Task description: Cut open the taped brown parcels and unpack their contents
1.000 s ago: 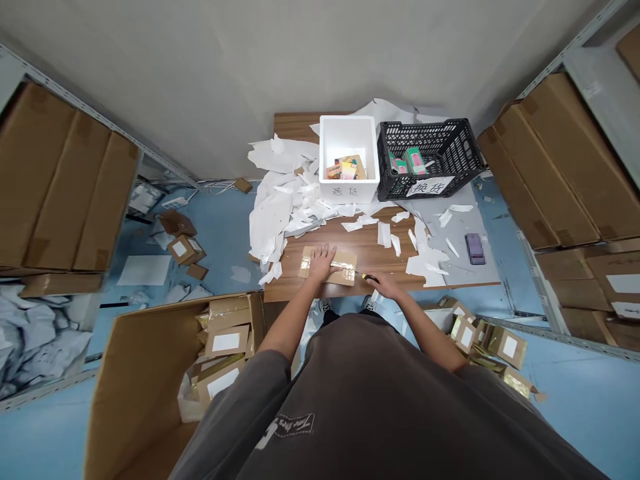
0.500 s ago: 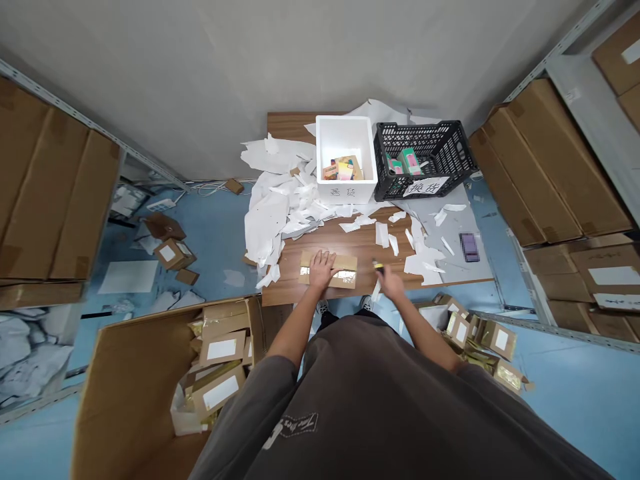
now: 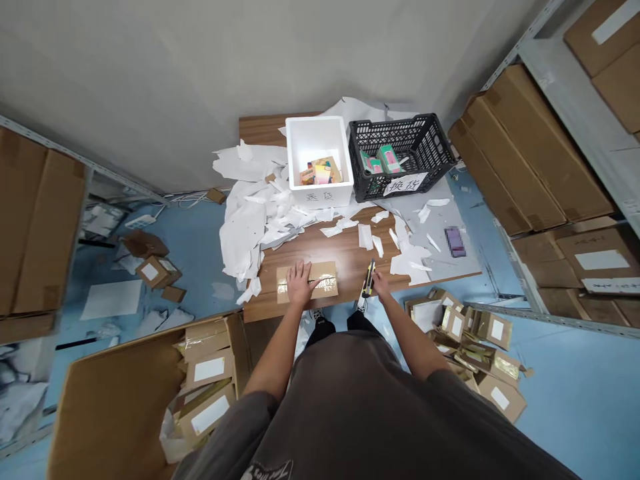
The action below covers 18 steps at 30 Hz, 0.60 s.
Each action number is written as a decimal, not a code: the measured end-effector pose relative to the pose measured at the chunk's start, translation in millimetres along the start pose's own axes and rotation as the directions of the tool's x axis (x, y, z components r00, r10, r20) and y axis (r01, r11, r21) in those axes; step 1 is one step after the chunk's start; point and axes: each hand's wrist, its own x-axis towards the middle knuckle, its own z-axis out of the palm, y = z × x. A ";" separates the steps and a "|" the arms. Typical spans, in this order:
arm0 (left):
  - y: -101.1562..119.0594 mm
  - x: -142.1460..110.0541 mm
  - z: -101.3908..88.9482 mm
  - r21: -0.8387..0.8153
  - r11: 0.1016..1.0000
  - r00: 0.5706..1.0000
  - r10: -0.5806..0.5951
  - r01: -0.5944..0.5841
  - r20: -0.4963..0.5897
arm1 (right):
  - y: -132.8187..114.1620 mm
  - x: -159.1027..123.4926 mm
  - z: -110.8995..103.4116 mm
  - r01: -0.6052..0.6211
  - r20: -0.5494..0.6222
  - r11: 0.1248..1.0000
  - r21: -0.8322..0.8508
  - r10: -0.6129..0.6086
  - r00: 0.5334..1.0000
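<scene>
On the near edge of the wooden table (image 3: 345, 250) lies a small flat cardboard box (image 3: 327, 277) with shiny clear tape along its middle. My left hand (image 3: 299, 285) rests flat over the box's left half, fingers spread, covering part of the tape. To the right of the box, my right hand (image 3: 381, 285) grips a yellow and black utility knife (image 3: 369, 279), its tip pointing away from me. The knife is apart from the box.
Torn white paper (image 3: 245, 227) heaps on the table's left. Behind stand a white bin (image 3: 320, 195) with small packets and a black crate (image 3: 400, 137) with green boxes. A large carton (image 3: 115, 400) of parcels stands at left; more parcels (image 3: 455, 327) lie at right.
My right hand has moved slightly nearer me and turned, so the utility knife shows more fully. My left hand stays on the box. The whole view has shifted.
</scene>
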 end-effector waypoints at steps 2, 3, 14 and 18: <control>4.8 -0.3 -0.9 0.018 0.999 0.999 -0.050 0.050 0.001 | 9.9 20.4 -9.8 -0.069 -0.031 0.998 -0.006 0.068 0.997; 6.5 -0.2 -1.2 0.027 0.998 0.998 -0.063 0.063 -0.001 | 13.4 30.4 -15.1 -0.100 -0.045 0.995 -0.007 0.100 0.994; 9.2 0.8 2.8 0.049 0.996 0.997 -0.071 0.071 -0.012 | -21.3 -19.5 21.9 -0.119 0.345 0.965 0.234 0.032 0.938; 15.1 -0.9 3.0 0.034 0.997 0.997 -0.071 0.072 -0.035 | -55.4 -62.0 78.4 -0.153 0.454 0.961 0.231 0.032 0.890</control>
